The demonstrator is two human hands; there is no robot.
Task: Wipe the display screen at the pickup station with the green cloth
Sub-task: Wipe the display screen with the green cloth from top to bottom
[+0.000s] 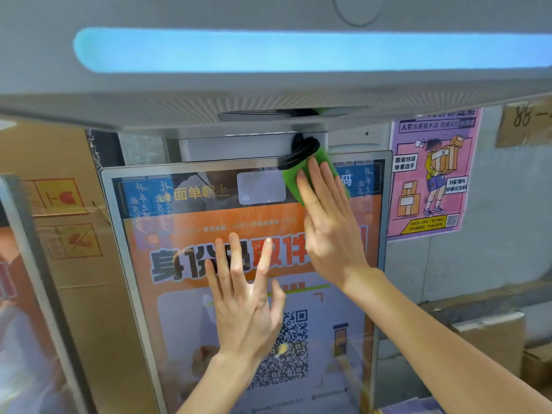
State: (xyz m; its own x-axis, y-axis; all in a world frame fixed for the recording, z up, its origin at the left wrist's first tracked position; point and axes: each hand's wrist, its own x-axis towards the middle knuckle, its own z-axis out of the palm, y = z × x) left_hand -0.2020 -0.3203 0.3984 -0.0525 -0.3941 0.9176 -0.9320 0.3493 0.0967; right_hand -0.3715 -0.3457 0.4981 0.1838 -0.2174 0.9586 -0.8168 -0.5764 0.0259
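Observation:
The display screen (185, 318) is a tall framed panel showing an orange and blue advert with a QR code. The green cloth (291, 177) lies against the screen's top right part, with a black cord or loop at its upper end. My right hand (328, 222) presses the cloth flat against the glass with straight fingers, covering most of it. My left hand (245, 300) rests flat on the middle of the screen with fingers spread, holding nothing.
A grey housing with a long blue light bar (298, 50) overhangs the screen. Cardboard boxes (59, 234) stand to the left. A pink poster (430, 174) hangs on the grey wall to the right, with more boxes (490, 336) lower right.

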